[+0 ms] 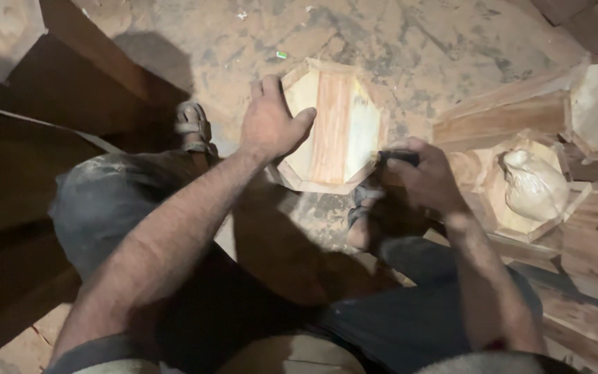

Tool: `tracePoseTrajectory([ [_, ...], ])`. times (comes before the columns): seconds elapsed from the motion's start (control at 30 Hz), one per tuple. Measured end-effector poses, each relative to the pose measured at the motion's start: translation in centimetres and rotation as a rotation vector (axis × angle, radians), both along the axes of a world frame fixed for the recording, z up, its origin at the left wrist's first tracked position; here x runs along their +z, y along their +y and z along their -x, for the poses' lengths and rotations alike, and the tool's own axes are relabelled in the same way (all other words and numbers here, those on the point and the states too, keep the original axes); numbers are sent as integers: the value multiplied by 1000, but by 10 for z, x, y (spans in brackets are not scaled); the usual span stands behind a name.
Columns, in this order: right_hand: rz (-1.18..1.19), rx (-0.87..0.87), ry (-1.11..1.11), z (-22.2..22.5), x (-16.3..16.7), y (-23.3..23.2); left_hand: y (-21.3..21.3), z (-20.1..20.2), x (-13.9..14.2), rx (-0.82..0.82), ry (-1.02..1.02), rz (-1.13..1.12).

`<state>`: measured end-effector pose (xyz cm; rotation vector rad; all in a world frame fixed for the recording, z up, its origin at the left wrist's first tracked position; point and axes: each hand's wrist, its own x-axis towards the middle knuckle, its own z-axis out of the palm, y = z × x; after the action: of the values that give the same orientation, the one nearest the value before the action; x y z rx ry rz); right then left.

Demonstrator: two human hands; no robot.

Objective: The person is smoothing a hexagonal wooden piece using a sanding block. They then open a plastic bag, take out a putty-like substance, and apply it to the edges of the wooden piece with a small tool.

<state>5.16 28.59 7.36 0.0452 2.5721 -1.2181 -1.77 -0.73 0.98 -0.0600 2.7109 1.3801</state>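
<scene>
The floor point(396, 48) is rough, dusty concrete, mottled grey and tan. On it, just ahead of the person's knees, lies the octagon point(333, 128), a shallow wooden tray with eight raised sides, a reddish plank down its middle and paler boards either side; the grain is smooth and clean against the grit. Right of the octagon lie more wooden frames point(520, 118), angular and partly cut off by the picture's edge. One of them, just right of the octagon, holds a pale, lumpy sack point(534, 183) of cloth or plastic, which I cannot tell. Left of the octagon dark planks point(50, 159) sit in deep shadow, their shapes hard to read.

The left hand point(271, 125) lies on the octagon's left rim, fingers curled over it, thumb across the inside. The right hand point(427, 176) is at its lower right corner, fingers pinched around a small black tool point(399, 158), mostly hidden in the fist. A sandalled foot point(192, 125) shows just left of the octagon.
</scene>
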Motion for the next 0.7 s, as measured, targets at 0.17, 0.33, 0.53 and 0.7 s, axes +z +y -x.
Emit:
tracePoseTrajectory([
  [0.17,-39,205,256,-3,13,-13,1,-1,-2,9,-21,18],
  [0.33,-91,362,396,-2,3,-21,2,1,-2,0,-52,44],
  [0.53,-183,504,558,-8,-4,-23,1,2,0,-16,-43,71],
  [0.7,-297,499,372,-9,16,-18,1,3,1,-12,-85,58],
])
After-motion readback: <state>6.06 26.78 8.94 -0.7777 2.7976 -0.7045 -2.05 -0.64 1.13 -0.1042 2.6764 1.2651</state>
